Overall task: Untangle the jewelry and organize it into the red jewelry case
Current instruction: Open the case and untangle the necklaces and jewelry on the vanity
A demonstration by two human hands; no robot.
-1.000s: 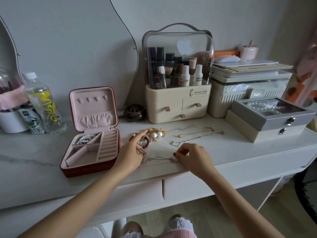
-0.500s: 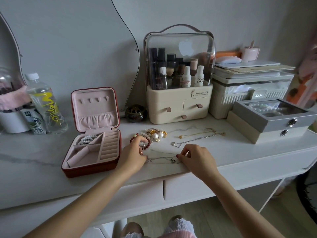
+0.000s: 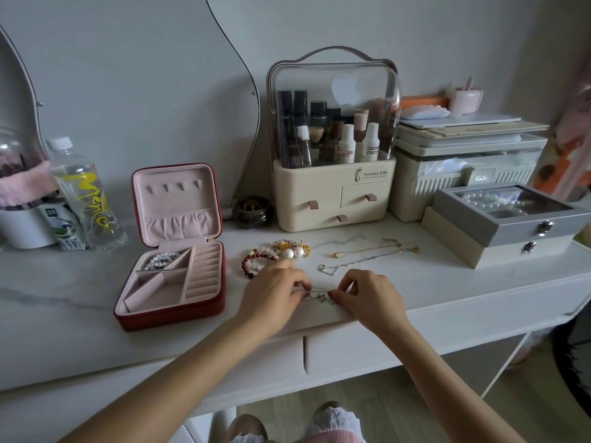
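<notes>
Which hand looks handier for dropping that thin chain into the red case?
Probably the left hand: it already pinches the thin silver chain and sits nearer the open red jewelry case than the right hand.

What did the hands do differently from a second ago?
The left hand left the bead pile and came to the thin silver chain, which both hands now pinch; the right hand stayed there. The open red jewelry case and other necklaces stayed put.

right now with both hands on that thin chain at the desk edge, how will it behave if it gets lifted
The thin chain would likely go limp and dangle, since it lies in loose kinks between the left hand and the right hand. It looks very light. Being so fine, it could probably snag or knot again, or slip over the desk edge.
</notes>
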